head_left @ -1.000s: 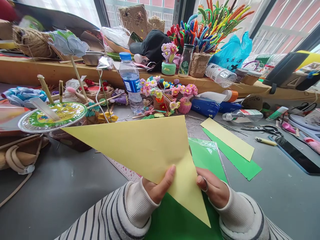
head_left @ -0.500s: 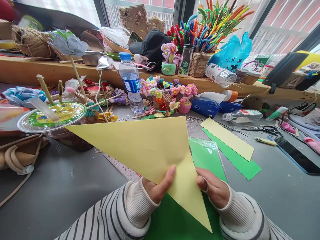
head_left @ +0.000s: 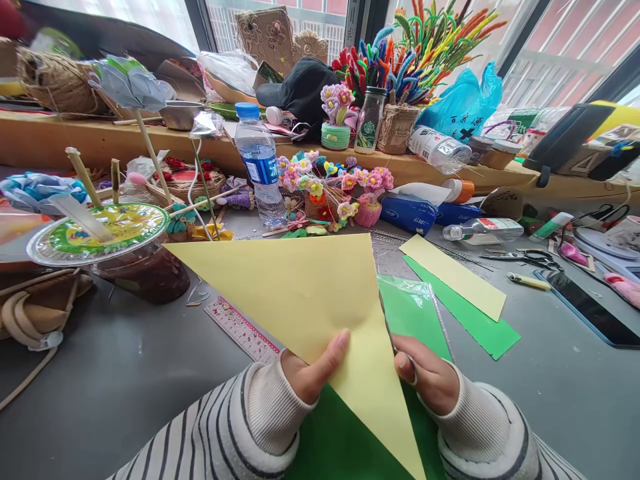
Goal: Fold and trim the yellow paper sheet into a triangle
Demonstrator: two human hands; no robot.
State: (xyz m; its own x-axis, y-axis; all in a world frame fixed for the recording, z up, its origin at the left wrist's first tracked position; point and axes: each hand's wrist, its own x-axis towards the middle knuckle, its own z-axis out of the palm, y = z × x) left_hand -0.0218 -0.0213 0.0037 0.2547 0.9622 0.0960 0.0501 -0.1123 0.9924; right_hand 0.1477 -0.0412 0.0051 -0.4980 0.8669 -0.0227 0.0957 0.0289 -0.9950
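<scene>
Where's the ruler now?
In the head view, left of centre, the ruler lies on the table, partly hidden by the yellow paper, near the left hand.

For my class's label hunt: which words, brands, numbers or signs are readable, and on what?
"百": blue plastic bag; later characters unclear, bold cross-like mark below.
"冰", probably: upright water bottle.
Round green Starbucks-like emblem, lettering too small: glass bottle.
Printing too small or blurred to read: blue packet, ruler, lidded cup, lying bottles.

The left hand [head_left: 315, 377] pinches a yellow sheet [head_left: 295, 283] above the desk [head_left: 125, 360]; the right hand [head_left: 433, 381] is at its right edge.
</scene>
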